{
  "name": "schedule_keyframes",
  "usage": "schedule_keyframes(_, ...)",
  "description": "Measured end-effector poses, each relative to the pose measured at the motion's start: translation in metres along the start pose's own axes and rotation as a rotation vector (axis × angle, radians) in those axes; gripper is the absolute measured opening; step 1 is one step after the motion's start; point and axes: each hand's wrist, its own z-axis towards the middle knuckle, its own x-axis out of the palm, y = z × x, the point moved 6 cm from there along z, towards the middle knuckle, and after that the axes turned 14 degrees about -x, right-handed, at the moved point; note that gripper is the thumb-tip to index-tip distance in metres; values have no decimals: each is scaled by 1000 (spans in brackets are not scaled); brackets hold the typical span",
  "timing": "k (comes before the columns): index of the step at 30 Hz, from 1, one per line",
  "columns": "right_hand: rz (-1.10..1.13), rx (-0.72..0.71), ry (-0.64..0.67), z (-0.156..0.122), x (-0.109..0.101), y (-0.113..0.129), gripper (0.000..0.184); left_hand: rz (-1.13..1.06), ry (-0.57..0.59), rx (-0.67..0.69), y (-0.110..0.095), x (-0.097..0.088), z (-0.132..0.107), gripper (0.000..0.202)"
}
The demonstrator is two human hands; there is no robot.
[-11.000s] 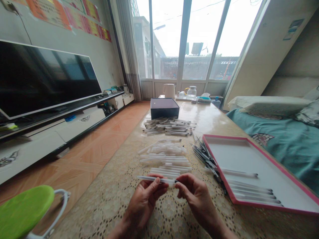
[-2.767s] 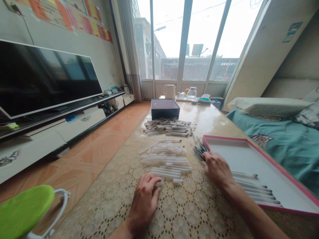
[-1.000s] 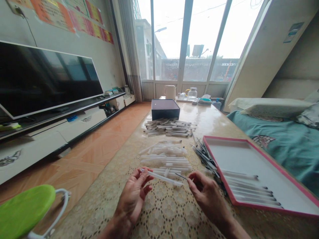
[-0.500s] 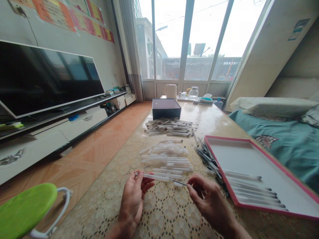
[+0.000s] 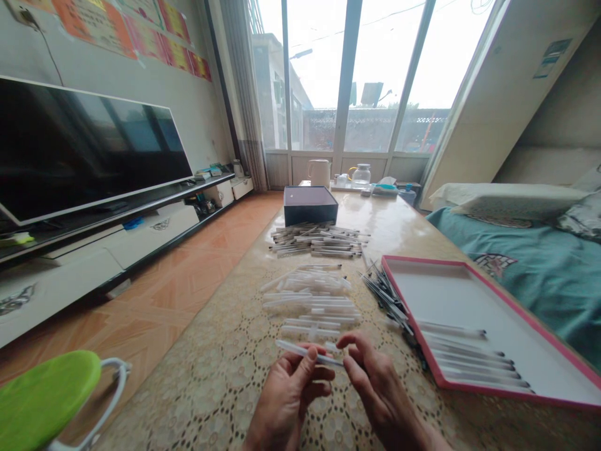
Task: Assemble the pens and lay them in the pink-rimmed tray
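Note:
My left hand (image 5: 292,394) pinches a clear pen barrel (image 5: 300,351) just above the lace tablecloth (image 5: 220,369), its fingers closed on it. My right hand (image 5: 375,391) sits close beside it, fingertips pinched at the barrel's right end; the thin refill it grips is mostly hidden. Just beyond my hands lies a pile of clear pen barrels (image 5: 312,300). A heap of dark refills (image 5: 385,294) lies to the right of that pile, against the pink tray.
A pink-rimmed tray (image 5: 469,385) at right holds several finished pens (image 5: 474,360). Farther off lie more pen parts (image 5: 319,241), a dark box (image 5: 310,205), a kettle (image 5: 319,171) and a glass jug (image 5: 361,174). TV at left, green stool (image 5: 44,398), teal bed at right.
Earlier my right hand reached into the refill heap while the left rested by the barrels. Over the last second both hands came together and nearer me, the refill sliding into the barrel.

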Motion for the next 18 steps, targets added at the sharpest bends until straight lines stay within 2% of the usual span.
schedule_keyframes(2,41,14,-44,2,-8,-9,37,-82,-18,-6,1,-1,4,13)
schedule_keyframes(4,-70,65,-138,3,-26,-29,39,-193,-51,-7,-2,-7,9,5)
schedule_keyframes(7,-494,102,-208,3,-57,-55,22,-348,-68,-44,-5,-15,15,9)
schedule_keyframes(9,-759,112,-169,2,-69,-67,15,-403,-57,-75,-6,-17,17,11)
schedule_keyframes(13,-1063,136,-49,1,-73,-78,17,-382,-33,-80,-4,-17,18,12)
schedule_keyframes(18,-1112,120,29,6,-62,-76,18,-298,-54,-41,-3,-20,19,8)
